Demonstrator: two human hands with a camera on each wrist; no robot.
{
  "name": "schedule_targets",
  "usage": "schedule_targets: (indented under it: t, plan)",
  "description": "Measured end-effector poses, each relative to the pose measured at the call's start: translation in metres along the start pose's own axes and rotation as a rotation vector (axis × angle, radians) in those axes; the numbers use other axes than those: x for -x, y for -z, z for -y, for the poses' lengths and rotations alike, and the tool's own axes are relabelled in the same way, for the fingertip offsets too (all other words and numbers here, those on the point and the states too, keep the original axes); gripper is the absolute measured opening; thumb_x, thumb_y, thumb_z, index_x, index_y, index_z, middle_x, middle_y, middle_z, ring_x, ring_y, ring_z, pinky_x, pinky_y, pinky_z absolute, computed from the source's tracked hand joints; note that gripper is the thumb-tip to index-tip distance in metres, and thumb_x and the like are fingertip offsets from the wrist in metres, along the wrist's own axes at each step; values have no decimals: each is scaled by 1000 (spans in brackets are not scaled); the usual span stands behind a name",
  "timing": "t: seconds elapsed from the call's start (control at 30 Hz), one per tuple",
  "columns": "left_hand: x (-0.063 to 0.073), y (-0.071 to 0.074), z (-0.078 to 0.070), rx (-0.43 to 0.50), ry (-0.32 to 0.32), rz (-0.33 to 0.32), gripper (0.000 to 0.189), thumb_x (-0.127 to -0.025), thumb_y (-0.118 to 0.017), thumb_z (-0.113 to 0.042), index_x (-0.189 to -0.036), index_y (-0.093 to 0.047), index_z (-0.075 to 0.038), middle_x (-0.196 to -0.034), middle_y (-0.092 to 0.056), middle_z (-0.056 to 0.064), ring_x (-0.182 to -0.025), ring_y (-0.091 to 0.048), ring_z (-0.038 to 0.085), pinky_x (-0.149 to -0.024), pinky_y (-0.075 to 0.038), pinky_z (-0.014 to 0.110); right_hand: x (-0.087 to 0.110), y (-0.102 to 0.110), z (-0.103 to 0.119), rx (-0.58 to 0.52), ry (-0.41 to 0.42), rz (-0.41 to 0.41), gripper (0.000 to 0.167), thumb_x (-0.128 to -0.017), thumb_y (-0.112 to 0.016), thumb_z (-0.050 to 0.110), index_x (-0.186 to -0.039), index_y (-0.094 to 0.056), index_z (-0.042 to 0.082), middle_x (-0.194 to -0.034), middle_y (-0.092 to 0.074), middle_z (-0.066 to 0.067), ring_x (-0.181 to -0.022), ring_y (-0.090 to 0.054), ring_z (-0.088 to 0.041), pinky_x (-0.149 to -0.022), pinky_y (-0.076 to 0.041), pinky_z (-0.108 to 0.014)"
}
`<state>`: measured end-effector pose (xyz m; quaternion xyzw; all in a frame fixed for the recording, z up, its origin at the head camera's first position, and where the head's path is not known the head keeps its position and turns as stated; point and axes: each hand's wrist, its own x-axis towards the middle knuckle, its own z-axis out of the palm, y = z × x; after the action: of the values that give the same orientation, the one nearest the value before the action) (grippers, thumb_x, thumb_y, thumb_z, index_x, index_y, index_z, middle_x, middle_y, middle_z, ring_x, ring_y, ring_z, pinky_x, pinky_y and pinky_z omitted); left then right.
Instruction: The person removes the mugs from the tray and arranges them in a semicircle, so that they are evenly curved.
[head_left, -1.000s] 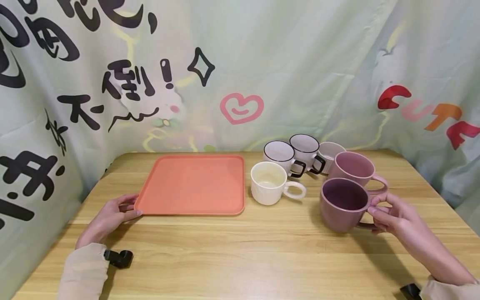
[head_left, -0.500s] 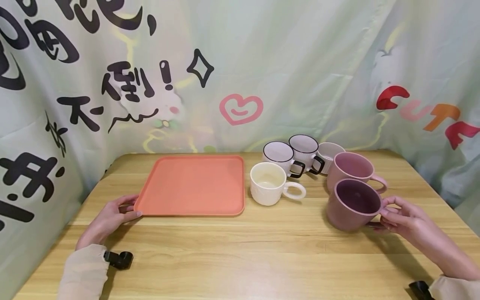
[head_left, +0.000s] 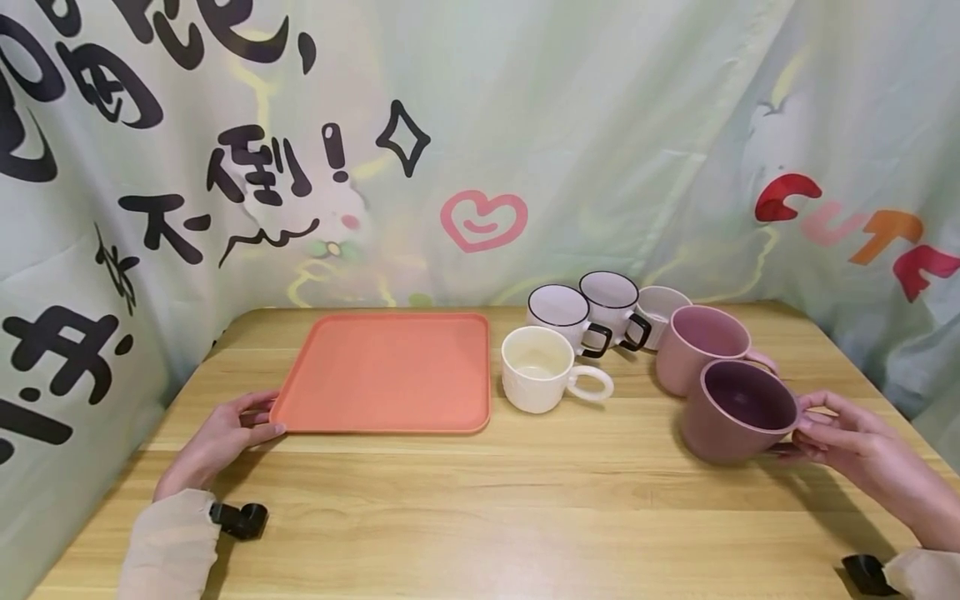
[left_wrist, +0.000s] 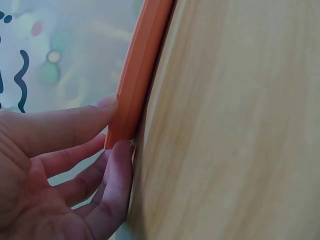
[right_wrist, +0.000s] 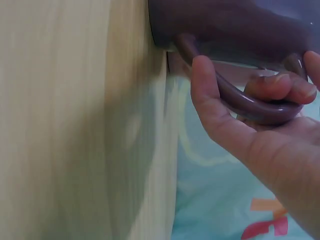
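Observation:
My right hand point(head_left: 862, 442) holds a dark purple mug point(head_left: 723, 429) by its handle point(right_wrist: 245, 104); in the right wrist view the fingers curl through the loop and the thumb lies along it. The mug is at the right of the table, in front of a pinkish mauve mug point(head_left: 675, 367), which it partly overlaps in the head view. At the left, my left hand point(head_left: 213, 442) pinches the near left corner of an orange rectangular tray point(head_left: 390, 375). The left wrist view shows fingertips on both sides of the tray's edge point(left_wrist: 137, 75).
A cream mug point(head_left: 534, 383) with a round handle stands just right of the tray. Behind it are two white mugs, one nearer point(head_left: 551, 317) and one farther point(head_left: 603, 308), with black rims and handles, and a white ribbed cup point(head_left: 656, 325). A printed curtain point(head_left: 600, 167) hangs behind the wooden table point(head_left: 465, 517).
My right hand has moved to the right along with the dark purple mug, away from the cream mug. The left hand and the tray have stayed in place.

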<state>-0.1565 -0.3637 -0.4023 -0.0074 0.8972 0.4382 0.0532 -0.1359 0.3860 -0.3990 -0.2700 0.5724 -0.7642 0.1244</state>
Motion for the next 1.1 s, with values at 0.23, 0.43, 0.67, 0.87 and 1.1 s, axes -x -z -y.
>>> schedule_targets:
  t: [0.23,0.43,0.67,0.87,1.1]
  plan:
    - [-1,2,2,-6,-5,11,65,-97,-69,-7,-146,-35,18,-135,-51,37,-112,-58,35,-75,-51,20,5,10,5,-31,-6,-5,51,-102,-17,-20,-121,-59,0,-101,-69,-10,-87,-65,-18,-83,-55,-30]
    - [0,1,1,1,-7,17,66,-96,-70,-9,-146,-36,17,-135,-51,36,-107,-60,23,-76,-51,20,6,13,6,-52,25,-12,51,-101,-15,-21,-119,-59,-3,-100,-68,-12,-82,-63,-19,-82,-56,-34]
    - [1,3,3,-3,-5,0,66,-95,-71,-8,-146,-37,17,-133,-53,35,-99,-59,6,-75,-51,19,3,6,5,55,3,-15,50,-101,-19,-21,-123,-58,1,-95,-66,-7,-84,-65,-16,-82,-56,-31]
    - [0,2,3,-20,-3,3,67,-95,-71,-9,-146,-36,17,-133,-52,36,-109,-60,29,-75,-50,18,-7,-7,0,108,-11,5,50,-101,-20,-22,-122,-57,3,-93,-67,-2,-87,-66,-14,-82,-55,-30]
    - [-1,0,0,-7,9,16,67,-96,-70,-9,-147,-35,16,-136,-50,36,-114,-57,38,-76,-50,19,-11,-11,-2,122,8,-16,50,-100,-21,-22,-121,-58,4,-94,-67,-2,-83,-62,-12,-78,-54,-26]
